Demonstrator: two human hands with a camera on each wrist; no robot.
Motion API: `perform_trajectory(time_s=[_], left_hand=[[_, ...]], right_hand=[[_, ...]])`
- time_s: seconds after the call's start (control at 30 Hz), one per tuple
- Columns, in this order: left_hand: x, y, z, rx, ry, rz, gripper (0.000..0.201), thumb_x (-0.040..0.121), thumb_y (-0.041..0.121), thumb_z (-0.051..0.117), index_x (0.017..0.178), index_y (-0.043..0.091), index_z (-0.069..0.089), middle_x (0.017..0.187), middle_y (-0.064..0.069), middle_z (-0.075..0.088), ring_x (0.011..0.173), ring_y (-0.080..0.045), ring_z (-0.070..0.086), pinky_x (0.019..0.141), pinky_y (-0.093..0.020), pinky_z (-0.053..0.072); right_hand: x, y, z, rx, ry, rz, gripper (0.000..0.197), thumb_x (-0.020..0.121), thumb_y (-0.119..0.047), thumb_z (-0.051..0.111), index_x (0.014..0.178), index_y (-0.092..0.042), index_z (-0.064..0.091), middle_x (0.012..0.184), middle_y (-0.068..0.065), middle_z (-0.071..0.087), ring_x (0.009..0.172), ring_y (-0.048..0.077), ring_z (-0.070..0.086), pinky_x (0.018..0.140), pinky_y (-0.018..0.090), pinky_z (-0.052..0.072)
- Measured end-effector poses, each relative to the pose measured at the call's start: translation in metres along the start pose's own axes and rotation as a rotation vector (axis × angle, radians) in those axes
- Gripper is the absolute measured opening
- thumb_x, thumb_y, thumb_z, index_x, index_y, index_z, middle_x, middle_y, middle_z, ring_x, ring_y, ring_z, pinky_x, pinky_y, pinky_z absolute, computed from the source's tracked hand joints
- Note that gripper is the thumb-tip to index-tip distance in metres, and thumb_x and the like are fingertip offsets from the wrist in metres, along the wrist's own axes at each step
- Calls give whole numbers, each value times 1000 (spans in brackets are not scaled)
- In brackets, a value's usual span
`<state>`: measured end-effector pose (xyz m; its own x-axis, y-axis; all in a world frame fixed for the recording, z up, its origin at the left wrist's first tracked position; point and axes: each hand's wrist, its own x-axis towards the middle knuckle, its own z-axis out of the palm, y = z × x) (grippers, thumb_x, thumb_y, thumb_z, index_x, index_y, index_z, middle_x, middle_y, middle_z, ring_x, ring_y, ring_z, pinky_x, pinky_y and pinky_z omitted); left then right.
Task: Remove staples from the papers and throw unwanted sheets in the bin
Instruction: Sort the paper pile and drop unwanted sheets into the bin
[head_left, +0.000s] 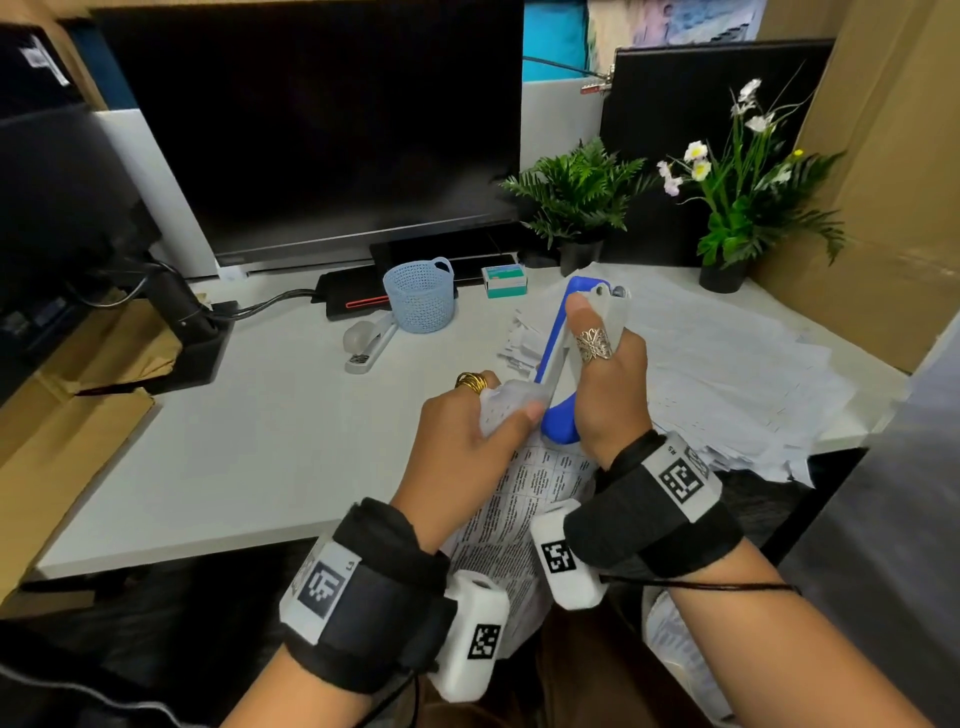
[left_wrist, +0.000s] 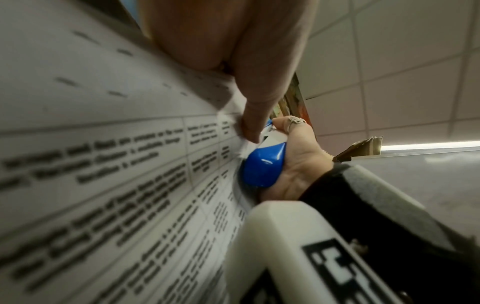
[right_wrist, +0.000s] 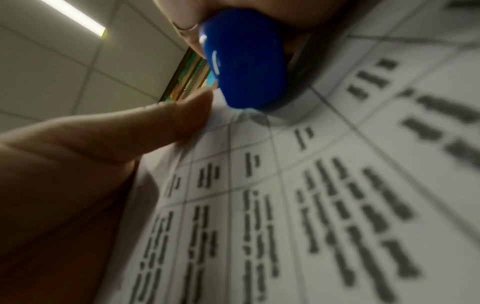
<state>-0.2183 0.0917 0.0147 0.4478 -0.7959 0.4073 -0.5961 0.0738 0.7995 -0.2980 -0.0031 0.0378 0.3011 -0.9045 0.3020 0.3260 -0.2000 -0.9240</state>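
Observation:
My left hand (head_left: 480, 421) pinches the top corner of a printed paper bundle (head_left: 524, 514) held upright over the desk's front edge, thumb on the near face. My right hand (head_left: 605, 374) grips a blue and white stapler-shaped tool (head_left: 558, 358), thumb lying along its white top, blue end against the pinched corner. In the left wrist view the thumb (left_wrist: 255, 115) presses the paper (left_wrist: 109, 144) beside the tool's blue end (left_wrist: 262, 167). The right wrist view shows that blue end (right_wrist: 244, 61) touching the sheet (right_wrist: 311, 185). The staple itself is hidden.
A spread of loose white sheets (head_left: 727, 364) covers the desk's right side. A grey stapler (head_left: 366, 343), a pale blue mesh basket (head_left: 418, 296) and a small staple box (head_left: 504, 280) sit before the monitor (head_left: 311, 124). Two potted plants (head_left: 582, 197) stand behind.

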Motion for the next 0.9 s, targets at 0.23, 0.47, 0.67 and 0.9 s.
perform_trajectory(time_s=[0.23, 0.47, 0.67, 0.9], left_hand=[[-8, -3, 7, 29, -18, -33, 48, 59, 39, 84, 64, 0, 57, 58, -12, 48, 53, -8, 41, 49, -21, 35], [-1, -12, -7, 35, -61, -29, 33, 69, 22, 81, 76, -3, 61, 63, -6, 57, 57, -9, 52, 55, -22, 41], [-6, -16, -7, 29, -109, -45, 24, 78, 15, 74, 71, 1, 55, 63, -5, 53, 55, -4, 47, 54, -20, 38], [-7, -14, -8, 72, -126, -40, 35, 76, 25, 74, 73, -3, 55, 63, -8, 50, 56, -8, 45, 53, -22, 37]], right_hand=[[-4, 9, 4, 128, -14, 163, 44, 62, -59, 63, 74, -17, 61, 76, 19, 56, 75, 36, 56, 81, 58, 48], [11, 13, -5, 90, -188, 391, 71, 62, -64, 66, 114, -17, 66, 117, 18, 64, 107, 35, 62, 98, 53, 45], [16, 19, -19, 227, -152, 501, 48, 86, -56, 51, 117, -22, 64, 118, 13, 66, 104, 34, 64, 80, 43, 53], [10, 30, -1, 198, -47, 425, 81, 41, -83, 67, 93, -21, 66, 94, 27, 55, 81, 36, 46, 78, 42, 42]])
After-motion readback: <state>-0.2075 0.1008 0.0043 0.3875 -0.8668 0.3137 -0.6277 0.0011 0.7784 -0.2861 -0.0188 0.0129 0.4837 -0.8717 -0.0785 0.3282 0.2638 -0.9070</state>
